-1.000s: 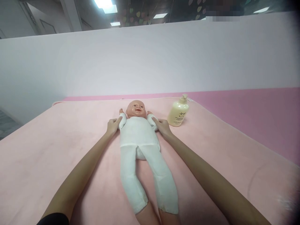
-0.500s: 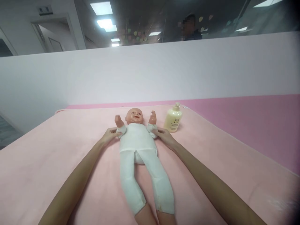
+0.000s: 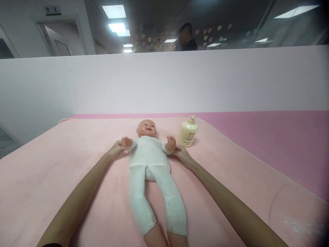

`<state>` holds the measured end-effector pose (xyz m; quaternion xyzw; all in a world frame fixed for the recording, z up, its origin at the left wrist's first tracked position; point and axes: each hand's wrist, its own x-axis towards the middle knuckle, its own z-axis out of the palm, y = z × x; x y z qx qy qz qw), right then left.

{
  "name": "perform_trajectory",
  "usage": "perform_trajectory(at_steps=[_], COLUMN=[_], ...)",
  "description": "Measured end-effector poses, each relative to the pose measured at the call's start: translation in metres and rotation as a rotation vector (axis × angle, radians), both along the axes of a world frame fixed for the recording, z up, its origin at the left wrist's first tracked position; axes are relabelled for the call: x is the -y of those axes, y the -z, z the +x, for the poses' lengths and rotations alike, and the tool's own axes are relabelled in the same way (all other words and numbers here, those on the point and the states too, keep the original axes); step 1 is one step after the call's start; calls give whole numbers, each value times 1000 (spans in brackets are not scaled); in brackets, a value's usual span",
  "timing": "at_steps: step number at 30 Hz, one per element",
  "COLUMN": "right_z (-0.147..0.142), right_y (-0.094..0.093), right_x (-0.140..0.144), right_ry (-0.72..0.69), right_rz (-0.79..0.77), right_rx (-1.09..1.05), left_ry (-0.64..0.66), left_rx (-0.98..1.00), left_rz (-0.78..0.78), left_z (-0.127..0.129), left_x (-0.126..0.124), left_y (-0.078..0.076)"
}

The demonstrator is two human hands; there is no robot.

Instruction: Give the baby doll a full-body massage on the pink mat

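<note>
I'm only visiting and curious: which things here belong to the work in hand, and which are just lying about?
In the work:
- doll, lying face up
- left hand and right hand, each holding one of its arms
- pink blanket under it

Seemingly just around:
- yellow pump bottle, standing untouched
- white partition behind

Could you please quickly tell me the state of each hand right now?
Left hand, partly hidden: closed, holding one doll arm.
Right hand: closed, holding the other doll arm.
</note>
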<state>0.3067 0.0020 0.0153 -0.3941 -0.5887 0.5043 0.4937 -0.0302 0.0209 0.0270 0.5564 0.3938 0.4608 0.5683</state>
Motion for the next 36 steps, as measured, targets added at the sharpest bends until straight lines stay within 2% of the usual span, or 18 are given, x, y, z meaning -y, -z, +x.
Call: perform_trajectory(at_steps=[3, 6, 8, 11, 13, 15, 20, 23, 27, 32, 34, 36], right_z=[-7, -16, -22, -32, -35, -33, -14, -4, 3, 0, -5, -13], right_y=[-2, 1, 3, 5, 6, 7, 8, 7, 3, -1, 0, 2], right_x=[-5, -17, -28, -41, -45, -42, -15, 6, 22, 16, 7, -3], right_ry=[46, 130, 214, 390, 456, 420, 177, 87, 81, -28, -3, 77], right_rz=[15, 55, 54, 38, 50, 66, 19, -1, 63, -21, -6, 23], right_rx=[59, 150, 235, 425, 482, 414, 75, 3, -19, -31, -26, 34], left_ry=[-1, -99, -239, -522, -635, -600, -197, -62, -64, -77, -135, -255], left_rx=[4, -61, -144, -329, -397, -349, -111, -97, 0, -4, 2, -2], left_rz=[27, 11, 14, 76, 107, 107, 85, 57, 26, 45, 69, 76], left_z=[6, 16, 25, 37, 41, 41, 23, 13, 7, 13, 21, 31], left_x=[-1, -6, -12, -18, -19, -17, 0, 10, 14, 8, 3, -2], left_y=[-2, 1, 4, 9, 9, 9, 3, 1, 1, 1, 3, 6])
